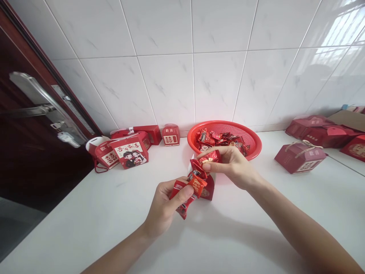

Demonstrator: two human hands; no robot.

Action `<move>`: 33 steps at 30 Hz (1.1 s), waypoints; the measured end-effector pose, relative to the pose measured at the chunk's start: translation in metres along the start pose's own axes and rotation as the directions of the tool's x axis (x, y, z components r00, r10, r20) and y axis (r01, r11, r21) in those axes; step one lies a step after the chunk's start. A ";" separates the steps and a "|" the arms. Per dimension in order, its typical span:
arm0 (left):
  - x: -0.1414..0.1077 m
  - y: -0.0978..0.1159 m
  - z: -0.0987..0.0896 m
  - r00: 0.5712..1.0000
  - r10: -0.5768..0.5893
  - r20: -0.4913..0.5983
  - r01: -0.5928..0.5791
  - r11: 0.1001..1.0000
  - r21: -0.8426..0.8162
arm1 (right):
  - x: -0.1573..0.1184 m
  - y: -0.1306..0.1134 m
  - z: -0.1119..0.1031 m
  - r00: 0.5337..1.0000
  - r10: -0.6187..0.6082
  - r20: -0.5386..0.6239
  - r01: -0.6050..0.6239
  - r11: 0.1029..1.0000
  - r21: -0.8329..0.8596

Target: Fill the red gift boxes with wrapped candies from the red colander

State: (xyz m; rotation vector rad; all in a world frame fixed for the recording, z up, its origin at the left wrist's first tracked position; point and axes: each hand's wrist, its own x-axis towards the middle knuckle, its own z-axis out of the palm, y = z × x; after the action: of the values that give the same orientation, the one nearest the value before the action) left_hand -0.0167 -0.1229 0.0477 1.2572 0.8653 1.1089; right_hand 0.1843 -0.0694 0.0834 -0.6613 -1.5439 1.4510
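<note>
My left hand (168, 205) grips several wrapped candies (184, 196) in red and orange wrappers, with the thumb pressed on top. Close beside it, my right hand (230, 163) pinches a shiny red wrapped candy (212, 158) between thumb and fingers. More red wrappers crowd between the two hands, and some may touch each other. Partly hidden behind them stands a small dark red box (209, 189). Just beyond, a red plastic basket (255, 146) holds many wrapped candies (219, 139).
At the left stand several red gift boxes (132, 154), one with a cartoon couple. A small red box (171, 135) is against the tiled wall (165, 83). On the right are a rope-handled box (299, 158) and more boxes (322, 129). A door handle (45, 106) juts out far left.
</note>
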 end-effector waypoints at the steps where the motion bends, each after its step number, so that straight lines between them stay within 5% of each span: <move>1: 0.000 0.000 0.000 1.000 0.008 -0.011 -0.008 1.000 -0.006 | 0.000 0.000 0.000 1.000 -0.009 -0.029 0.009 1.000 -0.003; 16: 0.001 -0.001 0.001 0.999 -0.002 -0.045 0.003 1.000 0.016 | 0.000 0.003 -0.003 0.988 -0.050 -0.144 0.058 0.997 0.047; 27: 0.002 0.001 0.001 0.991 0.099 -0.086 -0.098 0.995 0.014 | -0.001 0.002 -0.004 0.997 0.043 -0.060 -0.038 0.996 0.081; 33: 0.000 0.001 -0.001 0.985 0.137 -0.106 -0.135 0.991 0.025 | -0.002 0.002 0.000 0.997 -0.042 -0.058 0.042 0.999 0.002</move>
State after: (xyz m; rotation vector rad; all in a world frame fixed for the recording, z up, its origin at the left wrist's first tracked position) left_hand -0.0174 -0.1225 0.0484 1.2955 0.8813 1.2901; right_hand 0.1844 -0.0705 0.0810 -0.6594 -1.5016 1.3911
